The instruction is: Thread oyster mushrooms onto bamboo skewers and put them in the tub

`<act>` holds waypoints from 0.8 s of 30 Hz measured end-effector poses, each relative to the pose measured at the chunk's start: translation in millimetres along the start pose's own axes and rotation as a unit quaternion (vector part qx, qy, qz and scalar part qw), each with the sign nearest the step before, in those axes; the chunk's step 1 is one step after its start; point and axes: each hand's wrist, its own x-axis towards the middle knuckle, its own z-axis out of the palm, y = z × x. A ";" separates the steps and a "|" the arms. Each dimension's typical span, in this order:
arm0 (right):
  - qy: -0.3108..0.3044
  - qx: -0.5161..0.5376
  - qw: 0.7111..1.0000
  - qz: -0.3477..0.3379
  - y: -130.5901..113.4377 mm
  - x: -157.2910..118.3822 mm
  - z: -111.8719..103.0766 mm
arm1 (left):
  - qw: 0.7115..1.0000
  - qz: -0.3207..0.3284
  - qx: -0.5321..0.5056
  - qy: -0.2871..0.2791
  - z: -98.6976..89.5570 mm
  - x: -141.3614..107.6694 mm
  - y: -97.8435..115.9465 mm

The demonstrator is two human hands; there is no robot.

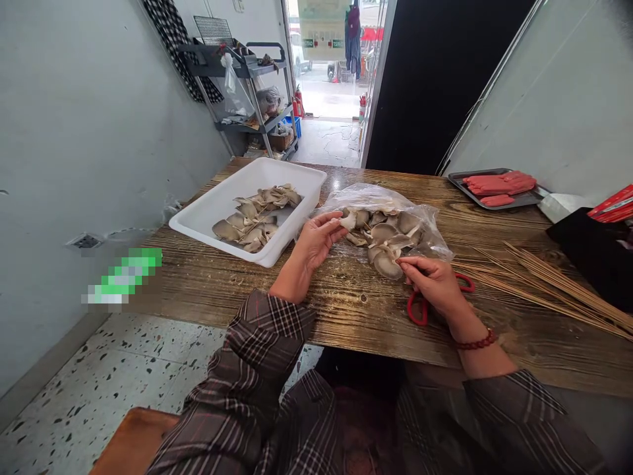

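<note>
My left hand [321, 244] pinches a pale piece of mushroom [347, 220] at the left edge of a clear plastic bag [435, 234]. Grey oyster mushrooms [386, 232] lie in the open bag. My right hand [432, 280] has its fingertips closed on the edge of a mushroom cap [387, 264] at the front of the pile. Red-handled scissors [418, 311] lie partly under my right hand. Left of the bag, a white tray [198, 231] holds more mushrooms [254, 227].
Thin wooden skewers [554, 284] lie on the wooden table [346, 323] at the right. Behind them, a black tray [465, 188] holds pink sticks [499, 183]. A black box [588, 247] stands at the right edge. A shelf cart [247, 72] is beyond the table.
</note>
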 end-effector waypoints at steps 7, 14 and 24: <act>0.006 0.000 1.000 0.002 -1.4 -0.3 2.0 | 1.000 0.004 -0.023 -0.008 4.5 -3.2 2.7; -0.001 -0.009 1.000 0.000 -4.3 -0.3 1.4 | 0.999 -0.035 0.030 -0.003 2.3 -4.9 1.4; -0.065 -0.024 0.998 0.001 -6.1 -0.8 6.4 | 0.998 -0.064 0.018 0.000 7.8 -6.4 -10.1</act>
